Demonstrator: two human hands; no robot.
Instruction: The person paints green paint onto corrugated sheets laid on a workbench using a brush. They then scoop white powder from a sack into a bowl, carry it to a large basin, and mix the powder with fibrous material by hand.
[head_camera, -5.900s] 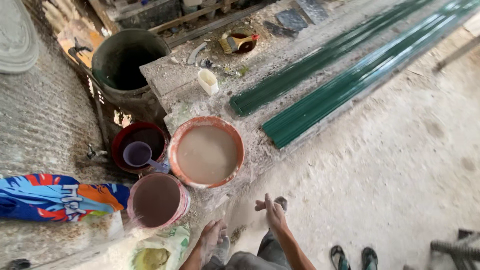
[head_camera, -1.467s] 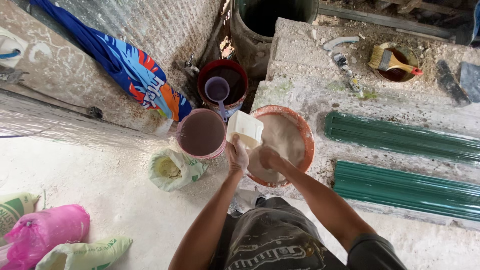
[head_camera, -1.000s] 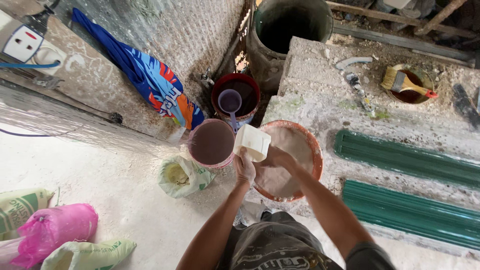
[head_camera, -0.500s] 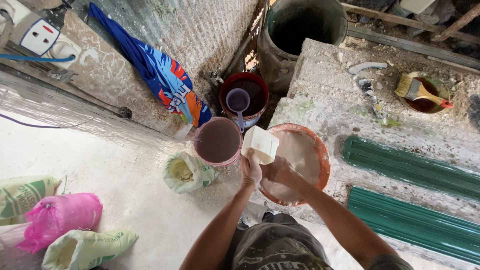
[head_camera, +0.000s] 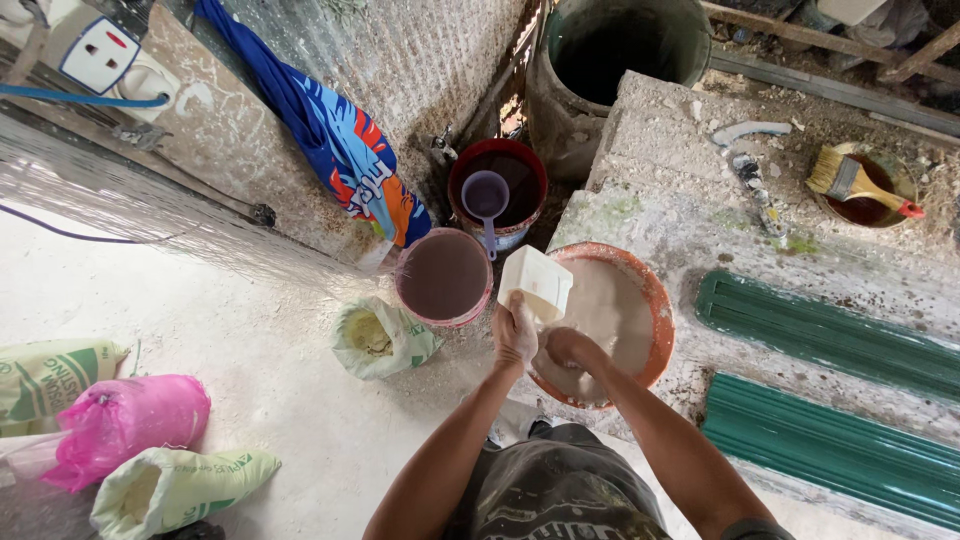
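My left hand (head_camera: 515, 335) grips a small white square tub (head_camera: 536, 283) and holds it over the near rim of an orange basin (head_camera: 655, 310) filled with pale beige slurry. My right hand (head_camera: 568, 348) is inside that basin, fingers down in the mix just right of the tub. A pink bucket (head_camera: 443, 277) of brownish liquid stands immediately left of the basin. Behind it a red bucket (head_camera: 497, 183) holds dark liquid and a purple scoop (head_camera: 486, 197).
A large grey drum (head_camera: 620, 45) stands at the back. Two green metal strips (head_camera: 830, 395) lie on the concrete slab at right, with a brush in a bowl (head_camera: 862, 185) beyond. An open powder sack (head_camera: 378, 338), a pink bag (head_camera: 125, 420) and more sacks sit on the floor left.
Earlier both hands were empty and away from the basin. Since then the left hand has taken hold of the white tub at the basin, and the right hand has dipped into the mix.
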